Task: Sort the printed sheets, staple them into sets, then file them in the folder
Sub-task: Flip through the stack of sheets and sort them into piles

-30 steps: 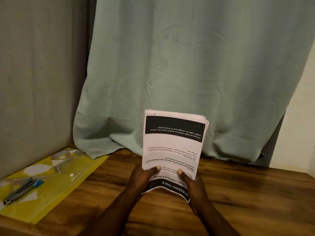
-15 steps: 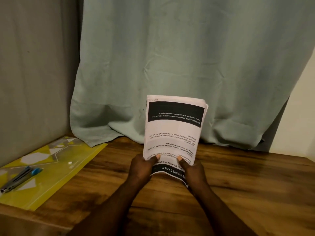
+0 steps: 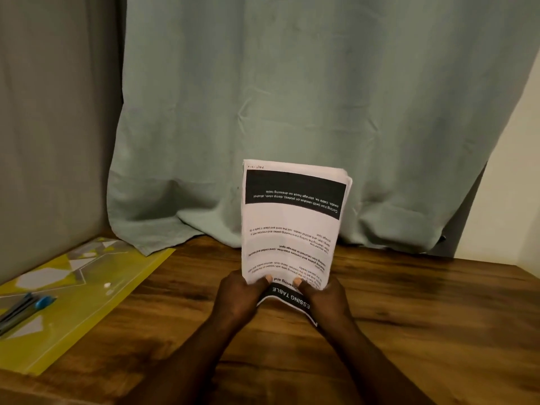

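Sorting looks barely begun. Both hands hold one thick stack of sheets (image 3: 292, 229) upright over the middle of the surface (image 3: 423, 323), its print upside down to the wearer. The left hand (image 3: 242, 296) grips the bottom left corner and the right hand (image 3: 324, 299) the bottom right. Each has a thumb pressed on the front page and fingers curled out of sight behind. The front sheet's lower edge curls toward the camera, showing a black title band. The hands hide whether the stack's bottom edge touches the wood or hangs just above it.

No separate piles and no stapled set show on the wood. The yellow folder (image 3: 87, 287) lies flat at the far left, well apart from the stack, with nothing visibly filed in it. A dark tool (image 3: 26, 309) with a blue end lies on the folder's left part. It may be the stapler, though it is too small and blurred to be sure. By my reading all three steps are left to do: sorting, stapling, filing.

Bare wood shows to the right of the hands and between the hands and the folder, which I judge enough for laying out piles. The curtain (image 3: 292, 97) drapes onto the back of the surface just behind the stack, so piles pushed far back would meet cloth. A grey panel (image 3: 43, 112) closes the left side beside the folder. The folder's near corner sits close to the front edge.
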